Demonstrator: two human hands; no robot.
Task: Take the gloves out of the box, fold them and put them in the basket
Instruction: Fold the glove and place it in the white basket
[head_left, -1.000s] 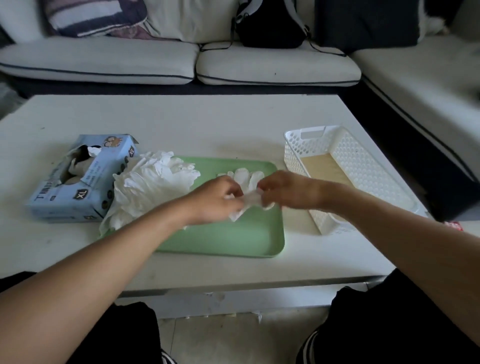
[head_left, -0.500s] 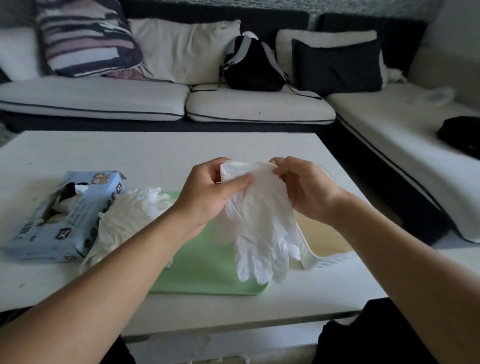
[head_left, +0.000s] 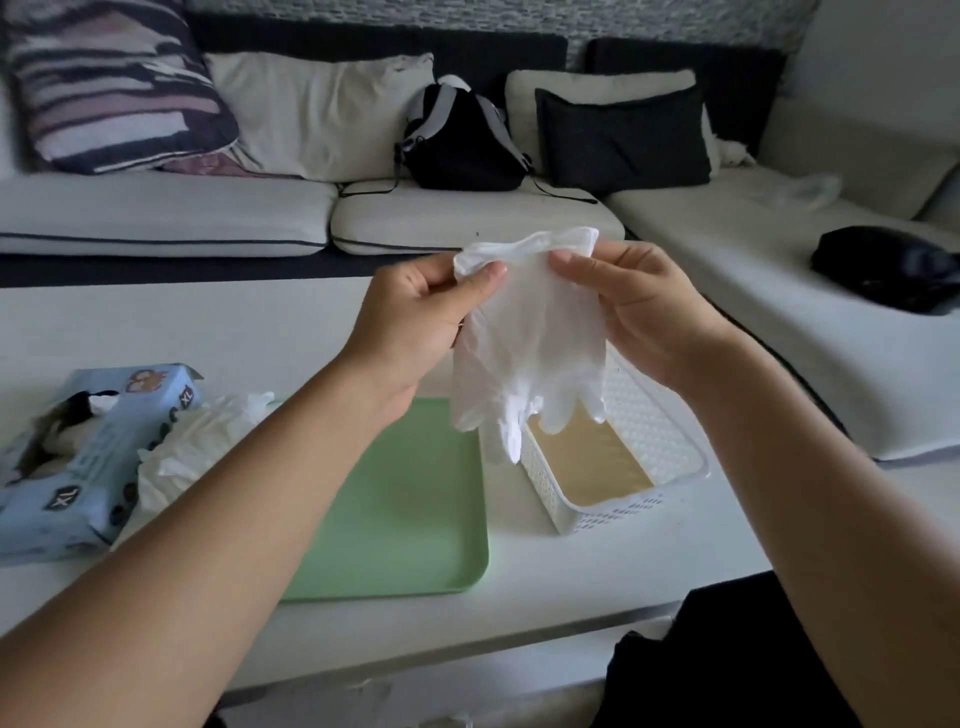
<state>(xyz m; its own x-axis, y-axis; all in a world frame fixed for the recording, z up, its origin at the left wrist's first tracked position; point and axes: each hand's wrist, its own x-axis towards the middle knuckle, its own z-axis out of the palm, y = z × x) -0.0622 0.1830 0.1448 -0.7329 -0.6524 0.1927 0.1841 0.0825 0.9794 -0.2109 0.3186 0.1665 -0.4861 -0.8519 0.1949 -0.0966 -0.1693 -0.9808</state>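
Thumb and fingers (head_left: 480, 278) of the left hand (head_left: 410, 332) pinch one corner of a white glove's (head_left: 530, 348) cuff, and the fingers (head_left: 569, 270) of the right hand (head_left: 649, 312) pinch the other corner, so the cuff is stretched between them and the glove hangs straight down with its own fingers dangling. Both hands are curled on it, held up in the air above the table (head_left: 208, 322). By the look of it this is the spreading-out step before the fold: the glove is out of the box but still flat and unfolded. The next move probably calls for laying it down or doubling it over, keeping the thin film from bunching. Below the pinching fingers and slightly toward the right hand sits the white basket (head_left: 670, 447), seemingly with no gloves in it yet; below the left hand lies the green tray (head_left: 405, 519). Further out past the left forearm lie a heap of loose gloves (head_left: 197, 447) and the blue glove box (head_left: 78, 467).
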